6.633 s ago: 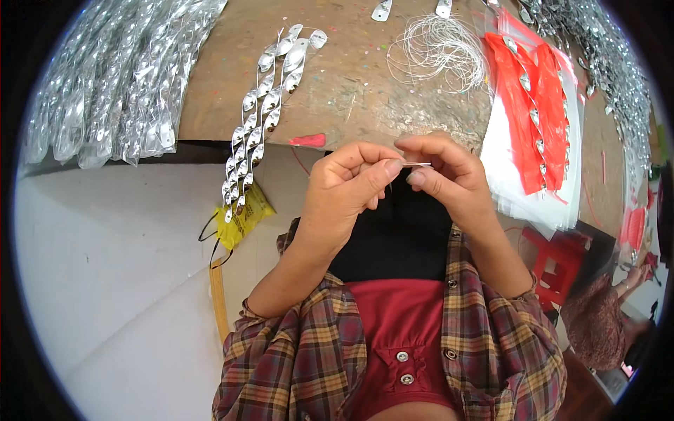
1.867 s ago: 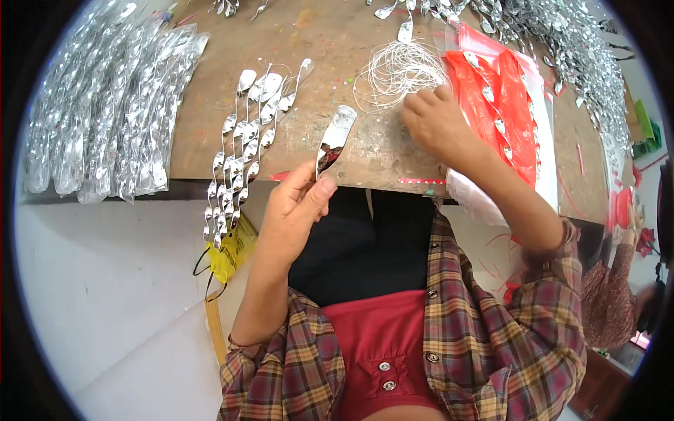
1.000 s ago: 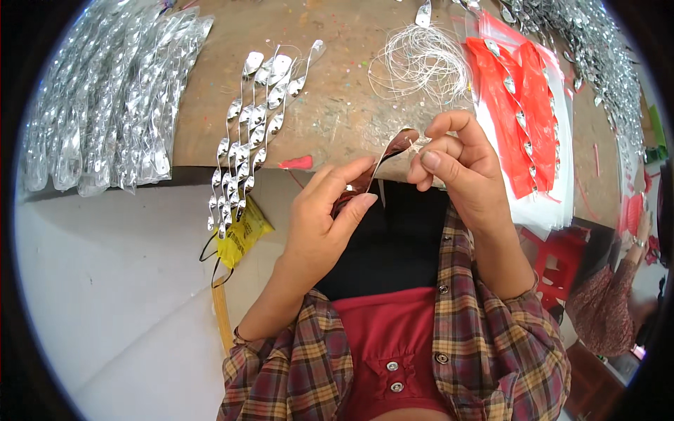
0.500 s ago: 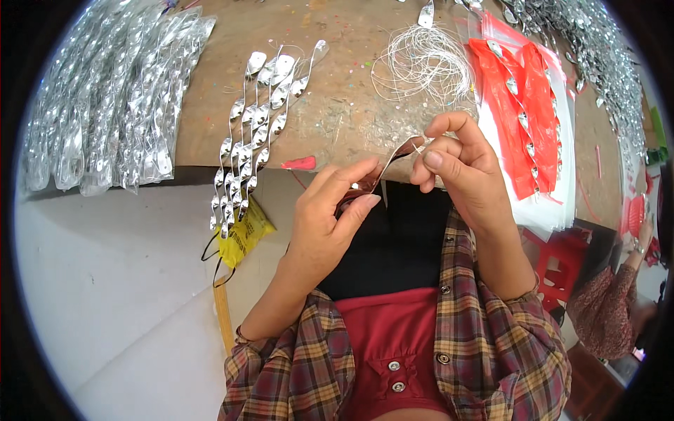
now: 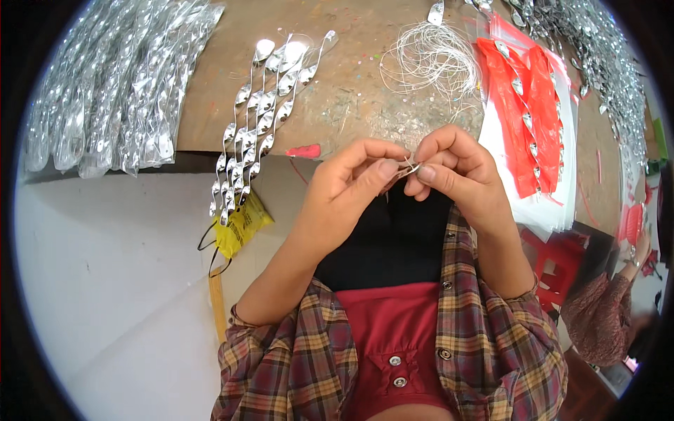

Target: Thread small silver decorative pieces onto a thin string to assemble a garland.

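The left hand (image 5: 354, 179) and the right hand (image 5: 460, 168) met just past the table's near edge, with a thin, shiny strip (image 5: 405, 170) between their fingertips. The left thumb and forefinger pinched it, and the right thumb and forefinger were closed on its right end; whether they also gripped a thread was too small to tell. The other fingers curled loosely.

The table (image 5: 351, 42) was brown and scuffed, flecked with coloured specks. To the left, mirror-bright spirals (image 5: 286, 83) with rounded tabs lay side by side, their near ends reaching beyond the edge above a crinkled yellow bag (image 5: 242, 228). Farther left, clear, creased packets (image 5: 119, 84) covered a broad patch. A soft red scrap (image 5: 304, 151) lay at the near edge.

On the far side, fine pale string (image 5: 435, 59) sat in a loose, wiry tangle. To its right, glossy red film (image 5: 512, 133), with two more silver twists along it, overlay smooth white sheets (image 5: 530, 216). A glittering heap (image 5: 583, 56) filled the far right.
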`<action>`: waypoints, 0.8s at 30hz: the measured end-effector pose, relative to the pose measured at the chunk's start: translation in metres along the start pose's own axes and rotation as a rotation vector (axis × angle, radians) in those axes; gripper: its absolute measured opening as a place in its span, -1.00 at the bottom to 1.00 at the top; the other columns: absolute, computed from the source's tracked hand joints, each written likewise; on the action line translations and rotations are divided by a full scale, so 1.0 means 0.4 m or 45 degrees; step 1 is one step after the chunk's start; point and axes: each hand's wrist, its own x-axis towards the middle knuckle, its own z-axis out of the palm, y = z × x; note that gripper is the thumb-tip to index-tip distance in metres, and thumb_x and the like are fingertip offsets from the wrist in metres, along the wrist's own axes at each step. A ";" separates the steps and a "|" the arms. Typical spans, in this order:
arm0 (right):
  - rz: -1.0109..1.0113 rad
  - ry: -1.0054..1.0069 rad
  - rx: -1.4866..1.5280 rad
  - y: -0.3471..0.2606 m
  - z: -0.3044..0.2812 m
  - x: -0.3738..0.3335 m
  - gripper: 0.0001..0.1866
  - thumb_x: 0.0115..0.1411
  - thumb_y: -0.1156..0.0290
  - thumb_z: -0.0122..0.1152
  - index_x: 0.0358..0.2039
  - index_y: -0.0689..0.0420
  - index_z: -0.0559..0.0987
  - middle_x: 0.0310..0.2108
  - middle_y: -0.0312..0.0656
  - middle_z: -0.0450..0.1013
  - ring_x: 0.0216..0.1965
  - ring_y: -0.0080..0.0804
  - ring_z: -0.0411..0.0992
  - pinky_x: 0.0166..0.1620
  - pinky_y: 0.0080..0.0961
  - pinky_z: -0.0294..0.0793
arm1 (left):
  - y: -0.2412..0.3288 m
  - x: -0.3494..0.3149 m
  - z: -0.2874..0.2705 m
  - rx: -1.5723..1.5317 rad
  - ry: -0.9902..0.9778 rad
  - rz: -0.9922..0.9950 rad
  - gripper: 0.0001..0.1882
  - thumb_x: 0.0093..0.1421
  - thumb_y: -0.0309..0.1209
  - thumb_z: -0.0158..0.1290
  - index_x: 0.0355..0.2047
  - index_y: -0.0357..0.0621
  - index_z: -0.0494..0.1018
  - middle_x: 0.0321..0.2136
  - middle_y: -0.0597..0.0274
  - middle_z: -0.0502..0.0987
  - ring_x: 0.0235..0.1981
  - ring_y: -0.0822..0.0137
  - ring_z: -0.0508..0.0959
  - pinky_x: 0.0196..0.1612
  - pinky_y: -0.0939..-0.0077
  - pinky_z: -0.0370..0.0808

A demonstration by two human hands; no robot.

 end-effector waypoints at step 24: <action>0.152 0.137 -0.038 0.020 -0.018 0.023 -0.86 0.16 0.37 0.10 -0.35 0.17 0.44 -0.64 -0.41 0.31 -0.70 -0.77 0.16 -0.64 -0.84 0.08 | -0.078 0.020 0.016 -0.195 -0.058 -0.049 -0.78 0.20 -0.45 0.01 -0.16 -0.26 0.40 -0.25 0.25 0.48 -0.27 0.53 0.46 -0.21 0.63 0.41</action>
